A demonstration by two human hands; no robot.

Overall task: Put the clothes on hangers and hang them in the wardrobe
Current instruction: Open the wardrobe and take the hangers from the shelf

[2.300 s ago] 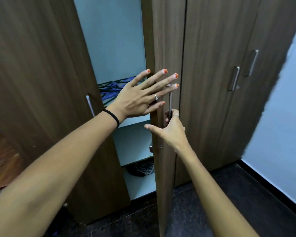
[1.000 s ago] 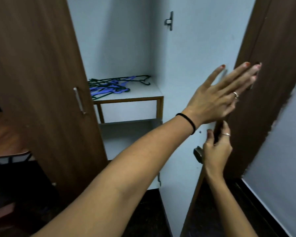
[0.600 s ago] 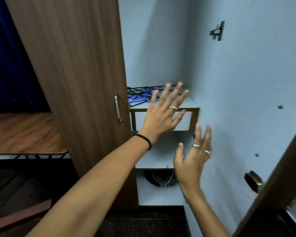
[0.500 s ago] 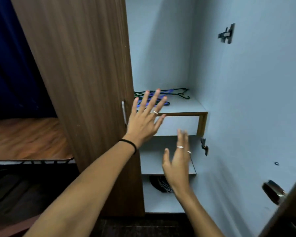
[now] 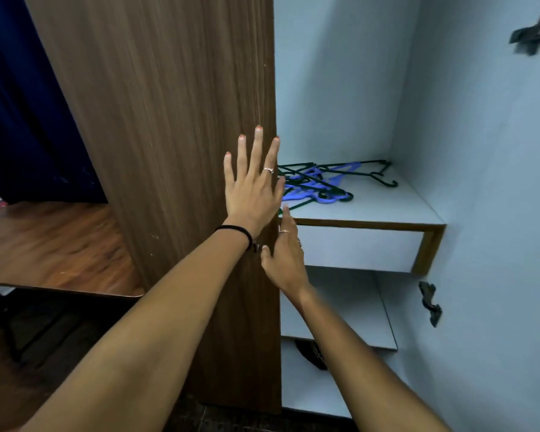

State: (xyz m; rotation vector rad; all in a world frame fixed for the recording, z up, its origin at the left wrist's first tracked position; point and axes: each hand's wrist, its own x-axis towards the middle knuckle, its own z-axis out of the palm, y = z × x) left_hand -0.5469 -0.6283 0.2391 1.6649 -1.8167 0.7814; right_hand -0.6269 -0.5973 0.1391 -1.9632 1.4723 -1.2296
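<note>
1. My left hand point(image 5: 252, 188) lies flat on the outer face of the left wardrobe door point(image 5: 175, 145), its fingers point(image 5: 258, 145) straight and spread wide, holding nothing. I judge the step in hand to be swinging this door fully aside, so I should push with the whole palm near the free edge, where the leverage is best.

2. My right hand point(image 5: 284, 257) is at the door's edge just below the left, fingers loosely extended and gripping nothing that I can see; whether the fingertips hook behind the edge I cannot tell. It should guide the edge and stay out of any pinch between door and shelf.

3. The hangers point(image 5: 321, 182), dark green and blue, lie tangled in a heap on the upper shelf point(image 5: 387, 210) inside the wardrobe, just right of my left hand. No clothes are in view, so the hanging itself is not yet begun.

4. Once the door stands wide, I should lift one hanger by its hook and shake it free, since the tangle looks likely to drag its neighbours off the shelf.

5. A wooden table point(image 5: 44, 244) stands to the left behind the door; I should open gently so that the door does not strike it.
</note>
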